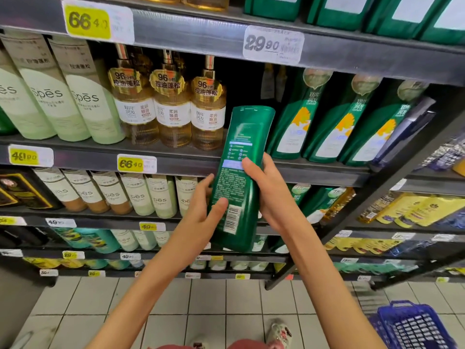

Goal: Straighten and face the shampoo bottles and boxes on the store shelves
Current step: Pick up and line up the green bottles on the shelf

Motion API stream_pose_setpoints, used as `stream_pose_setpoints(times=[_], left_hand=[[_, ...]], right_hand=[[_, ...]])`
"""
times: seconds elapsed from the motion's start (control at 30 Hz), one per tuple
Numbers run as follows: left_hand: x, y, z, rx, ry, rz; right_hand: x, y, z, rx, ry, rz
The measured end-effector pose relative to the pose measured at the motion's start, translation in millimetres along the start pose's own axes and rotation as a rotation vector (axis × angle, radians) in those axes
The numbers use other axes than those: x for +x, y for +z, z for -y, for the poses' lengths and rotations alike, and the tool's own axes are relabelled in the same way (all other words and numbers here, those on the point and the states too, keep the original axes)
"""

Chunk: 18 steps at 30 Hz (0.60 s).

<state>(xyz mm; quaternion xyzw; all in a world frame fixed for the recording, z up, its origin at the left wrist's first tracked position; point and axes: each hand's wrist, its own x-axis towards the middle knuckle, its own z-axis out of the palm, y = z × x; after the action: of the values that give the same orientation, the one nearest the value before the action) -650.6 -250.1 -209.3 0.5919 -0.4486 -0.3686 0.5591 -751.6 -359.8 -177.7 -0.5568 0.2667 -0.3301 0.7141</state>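
On the shelf (314, 170) a dark gap (242, 84) lies open between the amber pump bottles (207, 114) and the green bottles (294, 122), roofed by the upper shelf edge (191, 31); the held bottle (239, 177) blocks its lower front.

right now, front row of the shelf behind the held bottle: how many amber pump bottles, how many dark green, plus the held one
amber pump bottles: 3
dark green shelf bottles: 3
held dark green bottle: 1
total: 7

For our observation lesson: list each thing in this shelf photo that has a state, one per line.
green bottle, off the shelf, back label toward camera
left hand, grips the green bottle
right hand, grips the green bottle
amber pump bottles, shelved, labels facing out
blue basket, on the floor
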Motion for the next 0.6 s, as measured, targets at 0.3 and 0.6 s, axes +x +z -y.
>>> stream_pose_setpoints(times=[0.3, 0.6], left_hand=[[-5.9, 21.9, 0.7, 0.187, 0.164, 0.093], [-8.2, 4.3, 8.5, -0.172, -0.125, 0.369]], right_hand=[[-6.9, -7.5, 9.8, -0.144, 0.038, 0.029], [-18.5, -22.3, -7.0, 0.025, 0.105, 0.028]])
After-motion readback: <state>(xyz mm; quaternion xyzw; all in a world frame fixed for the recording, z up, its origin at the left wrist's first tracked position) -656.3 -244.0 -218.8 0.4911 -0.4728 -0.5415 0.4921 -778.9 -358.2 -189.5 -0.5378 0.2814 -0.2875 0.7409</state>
